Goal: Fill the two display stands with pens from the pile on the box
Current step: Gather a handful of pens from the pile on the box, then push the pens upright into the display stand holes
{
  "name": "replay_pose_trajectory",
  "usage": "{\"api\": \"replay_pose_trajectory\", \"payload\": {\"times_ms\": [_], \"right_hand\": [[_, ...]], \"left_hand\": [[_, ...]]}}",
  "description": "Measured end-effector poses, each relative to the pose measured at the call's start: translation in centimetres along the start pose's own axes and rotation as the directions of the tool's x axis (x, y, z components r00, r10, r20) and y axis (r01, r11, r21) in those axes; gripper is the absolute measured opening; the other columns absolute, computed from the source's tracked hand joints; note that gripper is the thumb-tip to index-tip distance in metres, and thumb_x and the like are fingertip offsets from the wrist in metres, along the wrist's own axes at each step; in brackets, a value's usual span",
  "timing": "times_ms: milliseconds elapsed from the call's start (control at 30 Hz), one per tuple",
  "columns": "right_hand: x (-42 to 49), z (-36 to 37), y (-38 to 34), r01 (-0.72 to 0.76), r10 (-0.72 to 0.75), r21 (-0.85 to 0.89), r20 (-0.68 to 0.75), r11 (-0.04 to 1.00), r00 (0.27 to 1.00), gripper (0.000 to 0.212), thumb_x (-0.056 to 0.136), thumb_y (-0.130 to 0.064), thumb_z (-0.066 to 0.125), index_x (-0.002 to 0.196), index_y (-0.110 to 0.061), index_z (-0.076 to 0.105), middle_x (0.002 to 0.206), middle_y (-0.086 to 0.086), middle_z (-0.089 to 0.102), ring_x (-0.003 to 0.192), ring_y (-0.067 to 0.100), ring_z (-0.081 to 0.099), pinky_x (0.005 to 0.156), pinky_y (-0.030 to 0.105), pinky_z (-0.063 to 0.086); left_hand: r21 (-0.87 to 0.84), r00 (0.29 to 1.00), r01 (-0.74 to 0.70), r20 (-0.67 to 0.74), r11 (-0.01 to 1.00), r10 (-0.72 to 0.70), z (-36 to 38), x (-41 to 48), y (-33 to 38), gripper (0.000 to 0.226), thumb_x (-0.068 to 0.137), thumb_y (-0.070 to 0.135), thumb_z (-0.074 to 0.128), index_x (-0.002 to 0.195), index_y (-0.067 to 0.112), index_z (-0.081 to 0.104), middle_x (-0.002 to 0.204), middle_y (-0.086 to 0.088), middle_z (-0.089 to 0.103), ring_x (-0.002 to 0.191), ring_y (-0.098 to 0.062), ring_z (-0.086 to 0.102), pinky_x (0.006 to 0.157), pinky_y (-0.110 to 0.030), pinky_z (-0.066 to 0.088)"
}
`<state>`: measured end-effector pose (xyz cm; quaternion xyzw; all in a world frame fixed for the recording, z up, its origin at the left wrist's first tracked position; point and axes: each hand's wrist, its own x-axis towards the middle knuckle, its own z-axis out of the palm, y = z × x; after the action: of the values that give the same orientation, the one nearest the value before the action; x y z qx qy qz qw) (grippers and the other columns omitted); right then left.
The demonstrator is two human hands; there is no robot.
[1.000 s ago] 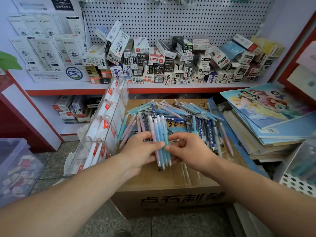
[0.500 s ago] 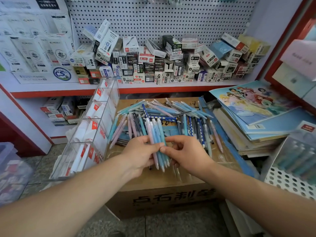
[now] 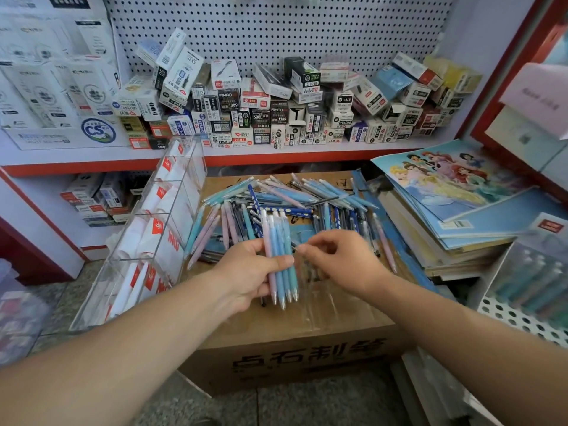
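Head view: left hand gripping pen bundle; right hand curled beside, grasp unclear; with grip slackened, may slide onto pile.

Only two bare arms show of the person. The left grip is an uncovered hand, and the left forearm behind it stays sleeveless all the way to the lower left edge of the picture. Behind the right grip, also a bare hand with its knuckles showing, the right forearm runs equally uncovered to the lower right edge. The wide lens makes both forearms look broader the farther they lie from the grips.
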<state>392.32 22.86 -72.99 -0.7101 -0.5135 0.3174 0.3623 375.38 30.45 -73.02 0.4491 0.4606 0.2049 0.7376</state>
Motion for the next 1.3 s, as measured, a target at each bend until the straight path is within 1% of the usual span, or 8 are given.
{"api": "replay_pose_trajectory", "payload": {"times_ms": [133, 267, 367, 667, 833, 1067, 1200, 1300], "right_hand": [[2.4, -1.8, 1.8, -0.155, 0.086, -0.315, -0.221, 0.936, 0.971, 0.022, 0.093, -0.039, 0.072, 0.104, -0.021, 0.066, 0.082, -0.008, 0.064, 0.069, 0.006, 0.061, 0.053, 0.020, 0.042], [3.6, -1.4, 2.2, -0.210, 0.114, -0.456, -0.228, 0.865, 0.967, 0.032, 0.090, -0.045, 0.074, 0.105, -0.020, 0.060, 0.085, -0.003, 0.065, 0.070, 0.011, 0.062, 0.053, 0.021, 0.042], [4.2, -0.9, 2.3, -0.255, 0.157, -0.486, -0.233, 0.836, 0.960, 0.036, 0.088, -0.046, 0.076, 0.100, -0.018, 0.059, 0.082, 0.000, 0.064, 0.068, 0.015, 0.062, 0.054, 0.029, 0.051], [4.5, -1.4, 2.0, -0.347, 0.282, -0.268, -0.253, 0.899, 0.925, 0.027, 0.089, -0.033, 0.079, 0.105, -0.017, 0.063, 0.085, -0.003, 0.062, 0.072, 0.012, 0.060, 0.052, 0.026, 0.044], [3.4, -1.9, 2.6, -0.384, 0.373, -0.032, -0.176, 0.923, 0.911, 0.030, 0.088, -0.031, 0.081, 0.110, -0.016, 0.067, 0.090, -0.006, 0.060, 0.085, 0.014, 0.061, 0.074, 0.031, 0.051], [1.4, -3.3, 1.8, -0.467, 0.480, 0.204, -0.014, 0.860, 0.877, 0.006, 0.094, -0.010, 0.070, 0.094, -0.005, 0.067, 0.065, 0.007, 0.056, 0.060, 0.019, 0.047, 0.056, 0.032, 0.042], [-0.3, -3.9, 1.6, -0.436, 0.445, 0.343, 0.057, 0.832, 0.894, 0.011, 0.090, 0.004, 0.067, 0.083, -0.003, 0.061, 0.065, 0.010, 0.055, 0.057, 0.016, 0.051, 0.056, 0.028, 0.045], [-2.2, -4.9, 1.6, -0.397, 0.394, 0.385, 0.091, 0.833, 0.915, 0.015, 0.090, 0.007, 0.066, 0.099, -0.003, 0.062, 0.072, 0.014, 0.063, 0.061, 0.018, 0.059, 0.060, 0.029, 0.052]], "left_hand": [[0.043, 1.000, -0.025, 0.004, 0.999, 0.025, -0.3, 0.1, -0.2, 0.040, 0.081, -0.001, 0.079, 0.117, 0.010, 0.066, 0.105, -0.016, 0.077, 0.090, -0.025, 0.078, 0.072, -0.038, 0.064], [0.064, 0.999, -0.048, 0.006, 0.997, 0.048, -0.6, -0.2, -0.4, 0.037, 0.083, -0.002, 0.078, 0.115, 0.013, 0.066, 0.101, -0.014, 0.078, 0.086, -0.023, 0.078, 0.067, -0.035, 0.064], [0.069, 0.998, -0.059, 0.006, 0.996, 0.059, -0.7, -0.2, -0.4, 0.037, 0.083, -0.002, 0.078, 0.114, 0.014, 0.067, 0.101, -0.013, 0.078, 0.086, -0.022, 0.078, 0.067, -0.034, 0.064], [0.079, 0.996, -0.086, 0.008, 0.993, 0.085, -0.9, -0.2, -0.3, 0.032, 0.085, -0.002, 0.077, 0.109, 0.015, 0.067, 0.103, -0.015, 0.077, 0.085, -0.022, 0.078, 0.066, -0.033, 0.064], [0.080, 0.996, -0.093, 0.023, 0.992, 0.092, -0.4, -0.2, -0.3, 0.035, 0.084, -0.001, 0.078, 0.114, 0.013, 0.067, 0.107, -0.015, 0.076, 0.090, -0.024, 0.078, 0.075, -0.039, 0.064], [0.104, 0.994, -0.107, 0.024, 0.989, 0.105, 0.4, -0.7, -0.6, 0.038, 0.083, 0.001, 0.080, 0.115, 0.015, 0.067, 0.107, -0.015, 0.076, 0.097, -0.027, 0.076, 0.085, -0.046, 0.063], [0.134, 0.993, -0.120, 0.028, 0.984, 0.117, 1.0, -1.1, -0.9, 0.038, 0.083, 0.001, 0.080, 0.116, 0.014, 0.067, 0.108, -0.015, 0.075, 0.097, -0.028, 0.076, 0.083, -0.044, 0.063], [0.163, 0.990, -0.139, 0.046, 0.977, 0.133, 2.1, -1.3, -1.0, 0.031, 0.084, 0.001, 0.079, 0.109, 0.016, 0.069, 0.108, -0.015, 0.075, 0.097, -0.027, 0.075, 0.077, -0.037, 0.063]]}}
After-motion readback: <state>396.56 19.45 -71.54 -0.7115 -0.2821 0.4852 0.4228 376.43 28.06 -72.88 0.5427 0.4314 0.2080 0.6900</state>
